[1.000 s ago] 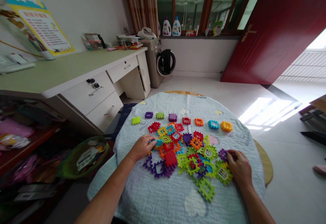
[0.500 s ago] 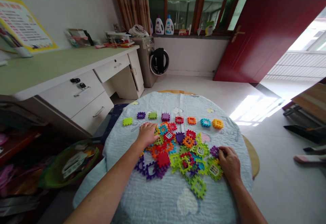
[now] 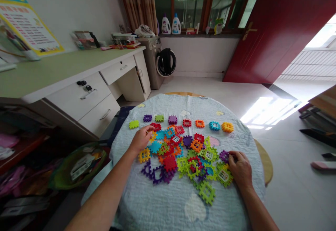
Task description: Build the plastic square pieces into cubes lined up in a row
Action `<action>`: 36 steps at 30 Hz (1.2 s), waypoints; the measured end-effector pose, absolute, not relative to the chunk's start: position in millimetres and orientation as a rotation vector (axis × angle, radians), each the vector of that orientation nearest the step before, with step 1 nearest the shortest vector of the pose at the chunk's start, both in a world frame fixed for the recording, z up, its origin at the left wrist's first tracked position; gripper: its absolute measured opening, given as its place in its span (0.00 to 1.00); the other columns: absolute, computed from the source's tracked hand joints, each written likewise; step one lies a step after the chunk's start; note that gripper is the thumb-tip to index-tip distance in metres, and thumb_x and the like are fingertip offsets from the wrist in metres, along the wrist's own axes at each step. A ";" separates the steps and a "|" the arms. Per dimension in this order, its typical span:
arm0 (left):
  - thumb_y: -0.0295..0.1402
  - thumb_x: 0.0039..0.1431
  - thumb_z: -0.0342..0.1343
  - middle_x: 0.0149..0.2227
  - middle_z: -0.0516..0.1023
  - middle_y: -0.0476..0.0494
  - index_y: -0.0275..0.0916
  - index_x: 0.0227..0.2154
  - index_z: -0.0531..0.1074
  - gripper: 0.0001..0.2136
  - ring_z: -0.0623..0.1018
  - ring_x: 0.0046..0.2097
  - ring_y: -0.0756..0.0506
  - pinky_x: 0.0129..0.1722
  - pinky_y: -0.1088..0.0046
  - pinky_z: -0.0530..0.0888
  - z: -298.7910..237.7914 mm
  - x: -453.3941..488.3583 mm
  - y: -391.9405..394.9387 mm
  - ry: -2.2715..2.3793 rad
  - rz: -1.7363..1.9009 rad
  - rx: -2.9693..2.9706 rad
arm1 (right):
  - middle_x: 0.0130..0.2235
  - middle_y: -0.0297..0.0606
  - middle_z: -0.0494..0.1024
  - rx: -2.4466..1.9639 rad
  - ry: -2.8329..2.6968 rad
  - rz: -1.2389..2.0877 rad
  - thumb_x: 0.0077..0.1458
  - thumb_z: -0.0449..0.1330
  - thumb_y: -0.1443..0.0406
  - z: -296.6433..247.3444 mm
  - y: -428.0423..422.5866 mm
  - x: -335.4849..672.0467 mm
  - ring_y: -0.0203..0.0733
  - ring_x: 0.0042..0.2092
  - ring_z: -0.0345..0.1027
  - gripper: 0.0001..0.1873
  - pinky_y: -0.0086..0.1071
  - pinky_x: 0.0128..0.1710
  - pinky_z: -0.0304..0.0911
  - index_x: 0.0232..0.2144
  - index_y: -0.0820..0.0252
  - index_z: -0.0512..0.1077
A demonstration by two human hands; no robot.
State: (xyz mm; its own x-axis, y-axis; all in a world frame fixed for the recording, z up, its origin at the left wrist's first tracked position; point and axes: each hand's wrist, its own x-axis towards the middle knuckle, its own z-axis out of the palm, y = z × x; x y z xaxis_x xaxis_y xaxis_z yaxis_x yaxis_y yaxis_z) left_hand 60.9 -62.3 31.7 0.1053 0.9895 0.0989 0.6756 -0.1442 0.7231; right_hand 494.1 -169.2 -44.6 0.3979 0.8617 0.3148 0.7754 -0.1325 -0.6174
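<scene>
Interlocking plastic building blocks, square with notched edges, lie in a loose pile on a round cloth-covered table point(image 3: 147, 206). My left hand point(image 3: 141, 139) is over the pile's left side, fingers loosely apart, tips beside a red block point(image 3: 156, 126). Below it are a yellow window block point(image 3: 144, 155) and a blue block point(image 3: 155, 147). At the right edge of the pile, my right hand point(image 3: 240, 168) has its curled fingers on a purple block point(image 3: 224, 156). A green block with a white window insert point(image 3: 224, 175) lies close to that hand.
A row of small block pieces runs along the far side, from a lime one point(image 3: 133, 124) to a yellow one point(image 3: 227, 127). Left of the table stand a desk point(image 3: 63, 66) and a green basket point(image 3: 63, 180). A washing machine point(image 3: 152, 63) is beyond.
My left hand has drawn back to the left, uncovering blue, yellow and red blocks. My right hand stays at the purple block. The view has shifted slightly.
</scene>
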 end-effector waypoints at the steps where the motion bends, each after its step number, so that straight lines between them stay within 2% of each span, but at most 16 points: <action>1: 0.34 0.55 0.47 0.40 0.79 0.44 0.38 0.42 0.74 0.15 0.78 0.34 0.47 0.40 0.68 0.74 31.4 53.0 -63.1 1.647 0.815 1.808 | 0.36 0.43 0.76 -1.929 -1.399 0.148 0.51 0.53 0.57 -44.6 -169.2 494.2 0.47 0.38 0.68 0.14 0.39 0.43 0.62 0.31 0.59 0.74; 3: 0.35 0.53 0.47 0.38 0.79 0.45 0.37 0.42 0.73 0.16 0.76 0.31 0.47 0.39 0.68 0.74 29.8 39.4 -64.6 1.698 0.803 1.744 | 0.36 0.43 0.76 -1.928 -1.402 0.142 0.50 0.53 0.57 -44.4 -169.3 494.3 0.47 0.38 0.68 0.14 0.39 0.43 0.62 0.31 0.59 0.74; 9: 0.36 0.50 0.49 0.38 0.79 0.45 0.37 0.42 0.74 0.17 0.77 0.34 0.46 0.38 0.69 0.73 20.8 28.1 -70.5 1.622 0.704 1.748 | 0.35 0.43 0.76 -1.917 -1.420 0.128 0.50 0.53 0.57 -43.9 -169.9 494.5 0.46 0.38 0.68 0.14 0.39 0.43 0.62 0.31 0.59 0.74; 15: 0.33 0.53 0.47 0.42 0.80 0.44 0.38 0.43 0.74 0.17 0.78 0.45 0.44 0.49 0.66 0.73 22.3 38.3 -77.0 1.471 0.713 1.805 | 0.35 0.43 0.76 -1.926 -1.426 0.110 0.50 0.52 0.58 -44.9 -169.9 494.4 0.46 0.37 0.68 0.14 0.39 0.43 0.62 0.31 0.59 0.74; 21: 0.29 0.56 0.46 0.43 0.80 0.44 0.41 0.41 0.75 0.15 0.77 0.48 0.43 0.52 0.64 0.71 32.1 36.6 -84.3 1.783 0.838 2.029 | 0.35 0.43 0.76 -1.935 -1.415 0.125 0.50 0.52 0.57 -42.0 -170.0 493.3 0.46 0.37 0.68 0.15 0.39 0.42 0.62 0.31 0.59 0.74; 24: 0.27 0.54 0.47 0.43 0.80 0.43 0.41 0.40 0.76 0.15 0.76 0.49 0.42 0.53 0.62 0.71 30.1 32.4 -92.2 1.783 0.771 2.170 | 0.36 0.43 0.76 -1.953 -1.408 0.137 0.49 0.53 0.57 -42.0 -170.2 493.2 0.47 0.38 0.68 0.15 0.39 0.42 0.62 0.31 0.59 0.74; 28: 0.27 0.49 0.50 0.46 0.79 0.43 0.40 0.44 0.75 0.18 0.76 0.50 0.43 0.54 0.64 0.71 24.1 22.2 -103.3 1.609 0.593 2.098 | 0.36 0.43 0.76 -1.965 -1.402 0.134 0.49 0.53 0.57 -42.5 -170.4 493.2 0.47 0.38 0.68 0.15 0.39 0.42 0.62 0.31 0.59 0.74; 33: 0.30 0.47 0.52 0.53 0.75 0.38 0.37 0.48 0.73 0.22 0.72 0.57 0.40 0.60 0.60 0.65 21.9 5.7 -99.9 1.730 0.593 2.056 | 0.36 0.44 0.76 -1.968 -1.412 0.129 0.49 0.52 0.57 -43.3 -170.1 494.3 0.47 0.38 0.68 0.16 0.40 0.43 0.62 0.32 0.59 0.75; 36: 0.34 0.45 0.56 0.52 0.75 0.36 0.35 0.50 0.71 0.26 0.74 0.54 0.39 0.56 0.62 0.69 21.8 0.2 -89.0 1.684 0.433 2.015 | 0.37 0.44 0.76 -1.967 -1.420 0.123 0.49 0.52 0.57 -44.1 -169.9 494.9 0.47 0.38 0.68 0.16 0.40 0.43 0.62 0.32 0.59 0.74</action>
